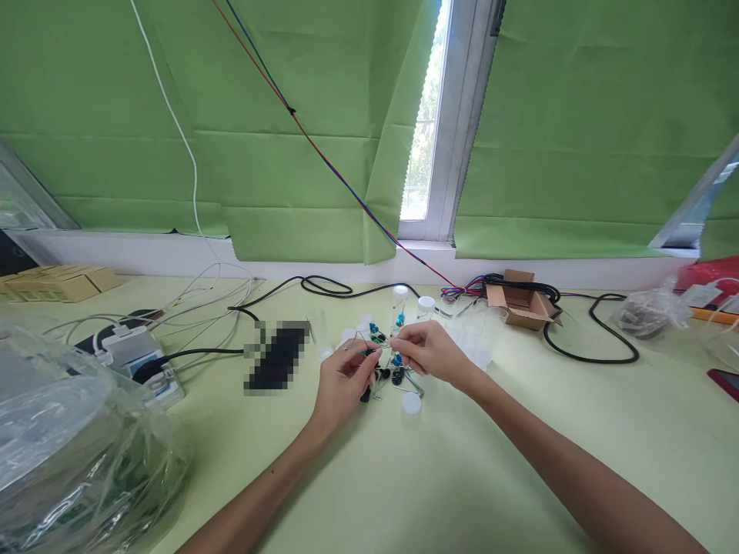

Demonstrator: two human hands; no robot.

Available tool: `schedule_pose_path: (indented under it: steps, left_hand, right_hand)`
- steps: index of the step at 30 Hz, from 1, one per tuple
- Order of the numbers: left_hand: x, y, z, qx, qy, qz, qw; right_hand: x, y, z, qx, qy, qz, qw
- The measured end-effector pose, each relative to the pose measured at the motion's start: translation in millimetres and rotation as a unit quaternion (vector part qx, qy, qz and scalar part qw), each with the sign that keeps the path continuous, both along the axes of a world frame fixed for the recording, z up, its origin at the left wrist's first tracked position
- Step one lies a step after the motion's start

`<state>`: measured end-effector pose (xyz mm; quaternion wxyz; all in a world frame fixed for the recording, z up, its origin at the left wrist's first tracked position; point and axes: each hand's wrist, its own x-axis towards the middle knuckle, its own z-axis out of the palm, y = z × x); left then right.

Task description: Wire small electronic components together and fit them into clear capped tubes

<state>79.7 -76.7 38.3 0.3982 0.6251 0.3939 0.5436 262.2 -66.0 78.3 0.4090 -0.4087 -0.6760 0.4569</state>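
Observation:
My left hand [345, 382] and my right hand [432, 352] meet over a small cluster of parts on the table. Both are closed in a pinch, fingertips a little apart, with a thin wire-like piece [386, 344] between them; its exact kind is too small to tell. Beneath and around the fingers lie small black parts [398, 375], blue parts [396, 359] and L-shaped metal rods [416, 385]. A white round cap [412, 403] rests nearer to me. Just behind my hands stand a clear tube with a white cap [399, 292] and another white-capped container [426, 305].
At left are a plastic-wrapped bundle [86, 446], a power strip [144, 365] with cables, and a pixelated dark object [279, 356]. An open cardboard box [523, 308] and a looped black cable [606, 360] lie to the right. Clear plastic [473, 342] sits beside my right hand.

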Motion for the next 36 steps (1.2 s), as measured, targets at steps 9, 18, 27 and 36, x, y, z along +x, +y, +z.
schedule_pose_path:
  steps: [9,18,27,36]
  left_hand:
    - [0.9,-0.7,0.6,0.0,0.005,0.002,1.0]
    - [-0.3,1.3,2.9,-0.06,-0.014,-0.002,0.998]
    - [-0.6,1.5,2.6,-0.07,-0.01,-0.001,0.998]
    - [1.1,-0.8,1.0,-0.045,0.006,0.001,0.999]
  right_hand:
    - [1.8,-1.4,1.7,-0.105,0.076,0.029,0.991]
    - [4.4,1.2,3.8,0.027,0.027,0.03,0.999]
    - [1.4,-5.9,6.7,0.122,-0.036,-0.006,0.992]
    - [-1.6,-2.2,2.4,0.062,0.029,0.001,0.998]
